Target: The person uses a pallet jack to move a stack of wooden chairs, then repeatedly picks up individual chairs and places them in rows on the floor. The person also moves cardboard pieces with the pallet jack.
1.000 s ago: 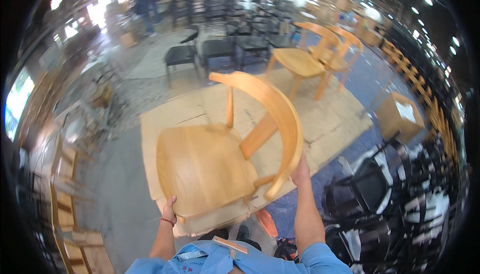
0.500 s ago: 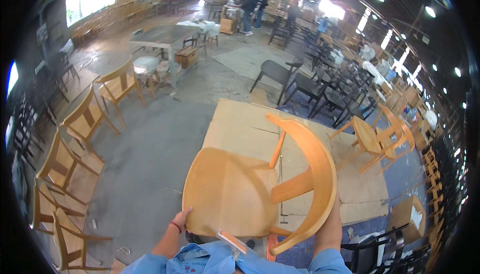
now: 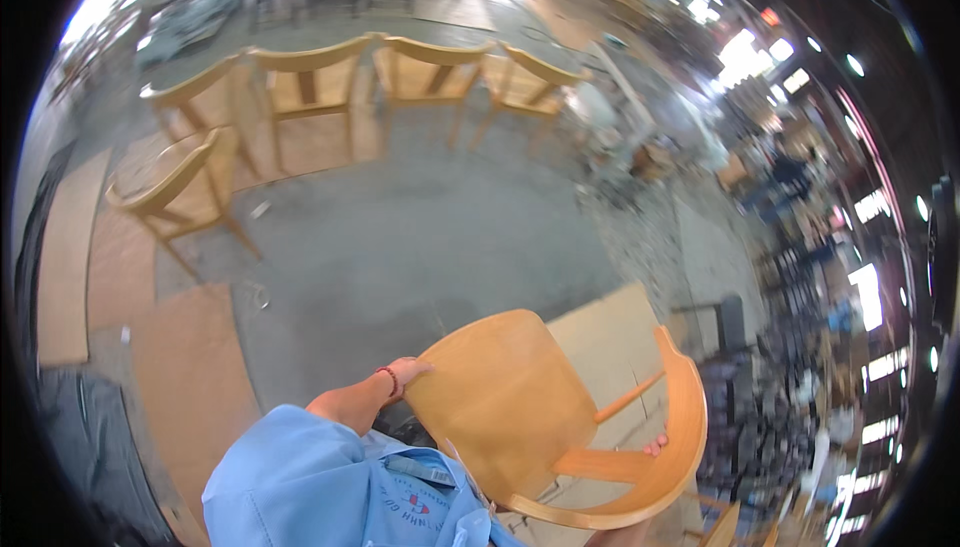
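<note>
Both hands carried a light wooden chair (image 3: 520, 417), low centre-right of view.

Small rect. tag (image 3: 422, 469) w/ blue print sat on the blue shirt (image 3: 330, 487) chest, just below L forearm. L hand (image 3: 408, 371) w/ red wrist band gripped the seat's left edge, fingers curled on it. R hand (image 3: 655, 444) mostly hidden behind the curved backrest; only fingertips showed, wrapped on the rail. Row of matching chairs (image 3: 380, 77) stood well apart on the concrete floor (image 3: 420, 237).
</note>
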`<state>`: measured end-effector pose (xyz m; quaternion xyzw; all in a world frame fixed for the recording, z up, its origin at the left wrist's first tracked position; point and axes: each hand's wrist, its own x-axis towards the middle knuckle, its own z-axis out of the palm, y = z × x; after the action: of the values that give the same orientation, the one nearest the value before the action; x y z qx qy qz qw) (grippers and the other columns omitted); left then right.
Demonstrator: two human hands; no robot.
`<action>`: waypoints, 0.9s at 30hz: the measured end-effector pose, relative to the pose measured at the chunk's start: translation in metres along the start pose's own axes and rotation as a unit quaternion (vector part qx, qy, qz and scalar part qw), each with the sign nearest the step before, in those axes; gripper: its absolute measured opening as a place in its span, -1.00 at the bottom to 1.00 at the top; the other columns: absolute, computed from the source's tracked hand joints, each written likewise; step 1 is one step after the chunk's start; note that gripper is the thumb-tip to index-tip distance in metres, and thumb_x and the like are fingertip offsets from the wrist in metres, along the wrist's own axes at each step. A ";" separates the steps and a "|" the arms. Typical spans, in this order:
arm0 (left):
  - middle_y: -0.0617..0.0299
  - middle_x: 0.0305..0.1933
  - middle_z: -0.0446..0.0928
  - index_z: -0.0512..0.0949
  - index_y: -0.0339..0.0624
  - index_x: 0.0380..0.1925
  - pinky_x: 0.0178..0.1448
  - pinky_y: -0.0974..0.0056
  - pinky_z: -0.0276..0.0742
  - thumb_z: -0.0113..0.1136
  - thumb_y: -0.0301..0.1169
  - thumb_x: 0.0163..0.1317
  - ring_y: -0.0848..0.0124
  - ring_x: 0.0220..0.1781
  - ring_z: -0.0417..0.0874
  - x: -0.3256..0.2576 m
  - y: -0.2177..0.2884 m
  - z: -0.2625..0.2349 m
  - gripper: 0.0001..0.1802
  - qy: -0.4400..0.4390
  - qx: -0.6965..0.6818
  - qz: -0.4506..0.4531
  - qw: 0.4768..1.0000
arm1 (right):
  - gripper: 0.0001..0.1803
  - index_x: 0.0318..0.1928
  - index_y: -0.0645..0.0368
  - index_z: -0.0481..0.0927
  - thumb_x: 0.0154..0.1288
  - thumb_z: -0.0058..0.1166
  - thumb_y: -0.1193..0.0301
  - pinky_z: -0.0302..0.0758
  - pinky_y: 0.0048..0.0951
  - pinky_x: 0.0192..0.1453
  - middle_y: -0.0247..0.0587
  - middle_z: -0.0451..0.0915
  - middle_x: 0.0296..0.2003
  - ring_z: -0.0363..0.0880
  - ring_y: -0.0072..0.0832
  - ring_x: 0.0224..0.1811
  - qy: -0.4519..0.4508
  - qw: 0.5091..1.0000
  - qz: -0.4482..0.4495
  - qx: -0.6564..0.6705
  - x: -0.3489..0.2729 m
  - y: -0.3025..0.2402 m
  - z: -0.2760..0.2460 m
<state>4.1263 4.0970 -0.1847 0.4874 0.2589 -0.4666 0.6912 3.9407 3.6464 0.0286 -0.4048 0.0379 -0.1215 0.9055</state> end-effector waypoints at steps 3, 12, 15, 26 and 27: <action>0.00 0.03 0.55 0.49 -0.35 0.00 0.02 0.10 0.53 0.25 -0.26 0.14 0.21 -0.01 0.62 -0.011 0.006 -0.023 -0.51 0.086 -0.034 -0.011 0.996 | -0.35 0.32 0.27 0.13 0.41 -0.18 0.08 0.44 -0.27 0.04 -0.15 0.46 -0.13 0.48 -0.33 -0.19 -0.071 0.995 0.063 0.019 0.063 0.012 0.009; -0.05 0.01 0.54 0.48 -0.42 -0.02 0.03 0.11 0.52 0.19 -0.25 0.19 0.18 -0.02 0.61 0.002 0.099 -0.145 -0.53 0.137 -0.256 0.093 0.952 | -0.34 0.33 0.28 0.10 0.41 -0.17 0.09 0.44 -0.27 0.05 -0.17 0.46 -0.16 0.48 -0.33 -0.20 -0.173 0.974 0.146 0.018 0.220 0.104 0.119; -0.05 0.00 0.53 0.48 -0.42 -0.04 0.02 0.10 0.54 0.17 -0.25 0.21 0.18 -0.02 0.60 0.010 0.160 -0.226 -0.55 0.125 -0.295 0.166 0.933 | -0.33 0.36 0.27 0.03 0.42 -0.17 0.14 0.44 -0.23 0.06 -0.16 0.43 -0.20 0.48 -0.33 -0.21 -0.182 0.976 0.098 -0.075 0.274 0.167 0.181; 0.01 0.03 0.51 0.42 -0.36 0.04 0.11 0.14 0.47 -0.19 0.19 0.32 0.25 0.06 0.54 -0.051 0.396 -0.436 -0.25 0.086 -0.343 0.347 0.869 | -0.55 -0.20 0.14 0.47 0.33 -0.13 -0.03 0.53 -0.25 -0.27 -0.26 0.48 -0.53 0.49 -0.37 -0.52 0.048 0.980 0.189 -0.041 0.408 0.503 0.381; 0.00 0.05 0.51 0.42 -0.35 0.04 0.13 0.14 0.45 -0.29 0.26 0.33 0.26 0.11 0.51 -0.059 0.401 -0.441 -0.19 0.045 -0.361 0.344 0.866 | -0.57 -0.29 0.12 0.47 0.31 -0.11 -0.02 0.52 -0.28 -0.28 -0.30 0.47 -0.55 0.49 -0.40 -0.52 0.065 0.973 0.215 -0.051 0.407 0.533 0.400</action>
<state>4.5031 4.5600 -0.1359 0.2828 0.2561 -0.0508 0.9229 4.5017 4.1767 -0.0867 -0.4237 0.1891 0.0517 0.8843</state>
